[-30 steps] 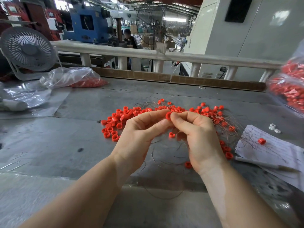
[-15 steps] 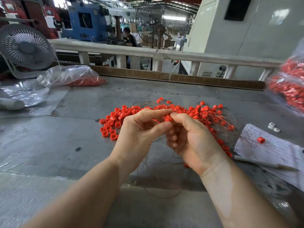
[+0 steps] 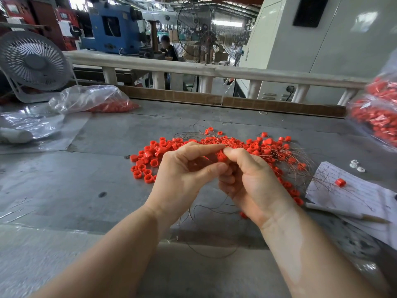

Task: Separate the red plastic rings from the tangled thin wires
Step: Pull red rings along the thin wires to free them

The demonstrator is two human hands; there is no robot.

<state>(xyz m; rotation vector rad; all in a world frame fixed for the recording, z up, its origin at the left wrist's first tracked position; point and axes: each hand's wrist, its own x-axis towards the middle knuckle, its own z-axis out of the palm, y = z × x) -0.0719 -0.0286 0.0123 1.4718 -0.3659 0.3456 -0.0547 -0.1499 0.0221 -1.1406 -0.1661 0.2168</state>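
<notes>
**Stuff sitting around the workbench**

Grey metal table [image 3: 64, 190] with a white desk fan [image 3: 34, 63] parked at the far left corner. Crumpled clear plastic bag [image 3: 86, 98] lies just beside it. On the right there's a handwritten paper sheet [image 3: 361, 196] with a pen [image 3: 343, 214] lying along its near edge, plus a couple of small white parts [image 3: 356, 165] just past it. A white railing [image 3: 193, 69] runs behind the table, with a big pedestal fan [image 3: 206, 37] and a blue machine [image 3: 111, 26] beyond it.
</notes>
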